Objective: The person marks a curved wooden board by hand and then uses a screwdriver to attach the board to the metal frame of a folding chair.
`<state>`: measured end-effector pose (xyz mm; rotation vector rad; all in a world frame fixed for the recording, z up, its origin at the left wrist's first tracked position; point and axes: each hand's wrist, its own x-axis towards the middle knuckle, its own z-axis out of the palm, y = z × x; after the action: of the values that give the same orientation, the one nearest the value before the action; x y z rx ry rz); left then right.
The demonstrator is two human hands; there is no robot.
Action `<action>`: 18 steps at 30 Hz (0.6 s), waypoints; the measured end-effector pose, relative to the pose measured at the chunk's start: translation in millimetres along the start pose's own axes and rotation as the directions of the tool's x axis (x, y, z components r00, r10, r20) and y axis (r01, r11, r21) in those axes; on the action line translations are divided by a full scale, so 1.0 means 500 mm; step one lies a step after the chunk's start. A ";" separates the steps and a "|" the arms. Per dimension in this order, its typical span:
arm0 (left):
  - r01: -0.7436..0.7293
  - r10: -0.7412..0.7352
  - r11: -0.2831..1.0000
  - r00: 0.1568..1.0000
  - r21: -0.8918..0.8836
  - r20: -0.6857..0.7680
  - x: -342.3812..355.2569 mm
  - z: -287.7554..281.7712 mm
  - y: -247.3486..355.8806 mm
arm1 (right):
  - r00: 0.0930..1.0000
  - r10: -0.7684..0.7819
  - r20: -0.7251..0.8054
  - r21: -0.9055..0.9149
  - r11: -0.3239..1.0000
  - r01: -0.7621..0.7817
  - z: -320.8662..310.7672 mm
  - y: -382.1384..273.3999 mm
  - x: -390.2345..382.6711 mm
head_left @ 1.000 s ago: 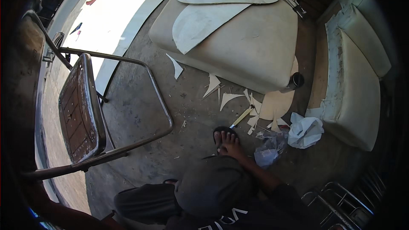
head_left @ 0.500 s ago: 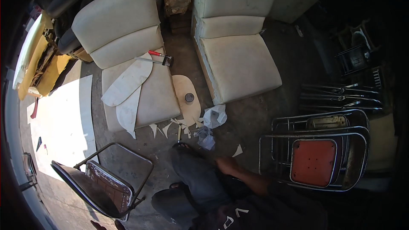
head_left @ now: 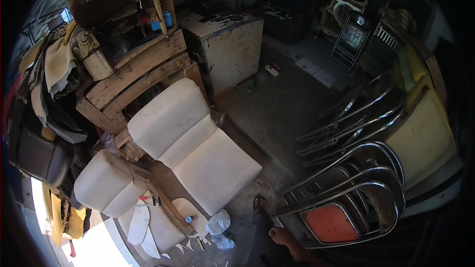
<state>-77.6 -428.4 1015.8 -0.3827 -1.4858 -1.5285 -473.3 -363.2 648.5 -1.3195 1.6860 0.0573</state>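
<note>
My right hand (head_left: 282, 236) hangs low at the front, its fingers curled closed with nothing showing in them. Closest to it is a folding chair with a red seat (head_left: 330, 223), just to the right; I see no contact. My foot in a sandal (head_left: 260, 202) is on the floor beyond the hand. My left hand is out of view. Two cream padded seats stand to the left: a larger-looking one (head_left: 217, 168) and another (head_left: 106, 183) bearing pale cut-out pieces (head_left: 139, 225) and a red-handled clamp (head_left: 150, 199).
Chrome folding chair frames (head_left: 356, 113) crowd the right, beside a yellowish panel (head_left: 425, 143). Plastic bags (head_left: 217, 222) and cut scraps (head_left: 188, 245) lie on the floor by the seats. A worn cabinet (head_left: 232, 52) and a wooden frame (head_left: 138, 74) stand behind.
My view has swung right and up, so the seats sit lower and further left. My leg has straightened out from its bent position. The left hand's fingers have left the picture.
</note>
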 end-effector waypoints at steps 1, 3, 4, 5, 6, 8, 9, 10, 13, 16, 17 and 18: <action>-0.010 0.011 0.999 0.999 -0.034 0.050 0.072 -0.033 -0.050 | 0.999 0.018 -0.042 0.033 0.999 -0.016 -0.045 0.032 0.016; -0.022 0.033 0.995 0.994 -0.101 0.107 0.211 -0.105 -0.154 | 0.999 0.013 -0.034 -0.049 0.999 -0.015 -0.161 0.079 0.040; -0.018 0.033 0.992 0.991 -0.122 0.128 0.268 -0.128 -0.195 | 1.000 0.019 0.007 -0.150 0.988 -0.018 -0.225 0.102 0.065; -0.031 0.052 0.988 0.990 -0.150 0.134 0.331 -0.155 -0.233 | 0.998 0.042 0.042 -0.261 0.965 -0.029 -0.305 0.128 0.083; -0.044 0.070 0.984 0.987 -0.172 0.143 0.393 -0.187 -0.270 | 1.000 0.011 -0.011 -0.349 0.937 -0.014 -0.386 0.144 0.121; -0.049 0.073 0.976 0.992 -0.212 0.104 0.506 -0.237 -0.332 | 0.955 0.014 -0.296 -0.130 0.990 -0.055 -0.546 0.125 0.150; -0.059 0.081 0.980 0.991 -0.191 0.110 0.557 -0.266 -0.359 | 0.903 0.035 -0.429 -0.012 0.999 -0.044 -0.641 0.076 0.148; -0.067 0.088 0.983 0.989 -0.169 0.118 0.611 -0.298 -0.384 | 0.866 0.039 -0.499 0.074 0.997 -0.003 -0.734 0.021 0.141; -0.070 0.092 0.987 0.985 -0.147 0.146 0.762 -0.413 -0.502 | 0.780 0.067 -0.622 0.236 0.966 0.105 -0.913 0.012 0.188; -0.016 0.053 0.990 0.965 -0.143 0.258 0.880 -0.547 -0.647 | 0.749 -0.067 -0.659 0.128 0.972 0.199 -1.035 0.014 0.298; 0.042 0.010 0.974 0.974 -0.223 0.227 0.879 -0.593 -0.710 | 0.819 0.023 -0.574 0.285 0.943 0.173 -1.083 -0.009 0.338; 0.065 -0.008 0.969 0.972 -0.237 0.234 0.899 -0.645 -0.766 | 0.880 0.100 -0.465 0.432 0.893 0.127 -1.142 -0.056 0.378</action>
<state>-483.4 -963.5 1055.6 -0.7028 -1.4905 -1.7503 -806.8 -826.3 840.1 -1.0314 1.9401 -0.6894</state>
